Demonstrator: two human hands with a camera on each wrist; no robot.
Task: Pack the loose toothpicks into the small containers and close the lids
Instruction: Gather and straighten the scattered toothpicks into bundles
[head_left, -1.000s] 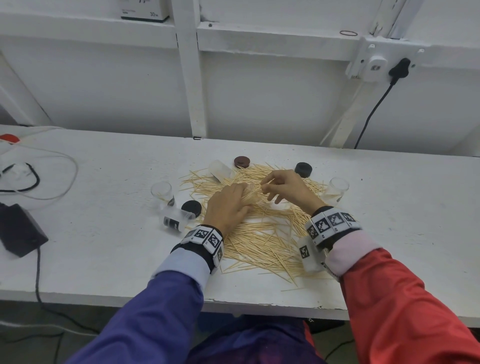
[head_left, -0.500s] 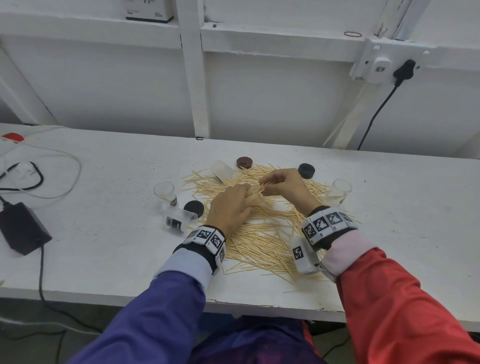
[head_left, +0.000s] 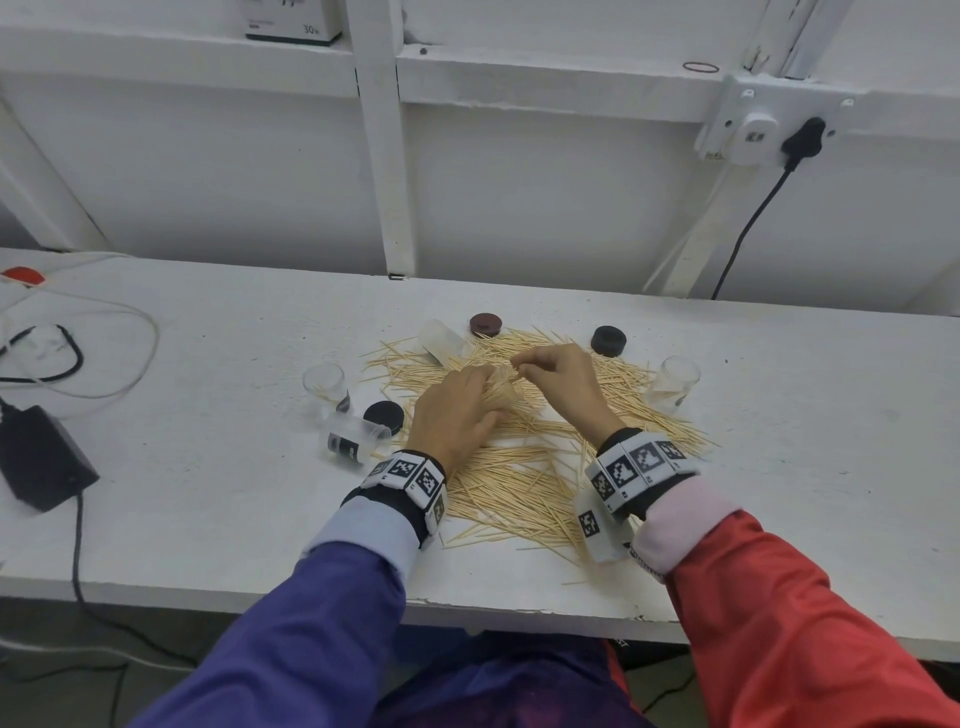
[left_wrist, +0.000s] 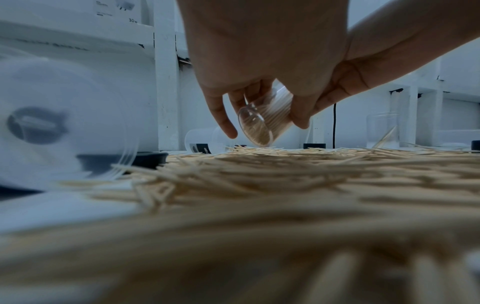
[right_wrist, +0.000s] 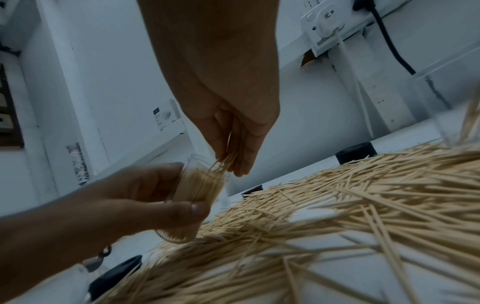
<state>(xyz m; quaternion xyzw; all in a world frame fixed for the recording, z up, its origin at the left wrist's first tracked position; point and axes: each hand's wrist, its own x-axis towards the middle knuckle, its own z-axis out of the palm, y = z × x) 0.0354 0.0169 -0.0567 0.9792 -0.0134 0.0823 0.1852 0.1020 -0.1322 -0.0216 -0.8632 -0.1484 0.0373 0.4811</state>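
A heap of loose toothpicks (head_left: 519, 467) covers the middle of the white bench. My left hand (head_left: 460, 410) grips a clear container (right_wrist: 197, 191) packed with toothpicks, tilted just above the heap; its base shows in the left wrist view (left_wrist: 262, 121). My right hand (head_left: 556, 374) pinches a small bunch of toothpicks (right_wrist: 224, 162) at that container's mouth. An open clear container (head_left: 324, 384) stands at the left, another (head_left: 672, 384) at the right. Two more lie on their sides (head_left: 356, 439) (head_left: 441, 340). Loose lids lie about: black (head_left: 384, 415), black (head_left: 608, 340), brown (head_left: 485, 325).
A black power adapter (head_left: 39, 457) and looped cables (head_left: 78, 358) lie at the bench's left end. A wall socket with a black plug (head_left: 800, 137) sits on the white back wall. The bench's front edge (head_left: 467, 608) runs just behind my wrists.
My right hand has shifted slightly left, bringing its pinched toothpicks to the mouth of the container. My left hand stays in place holding it.
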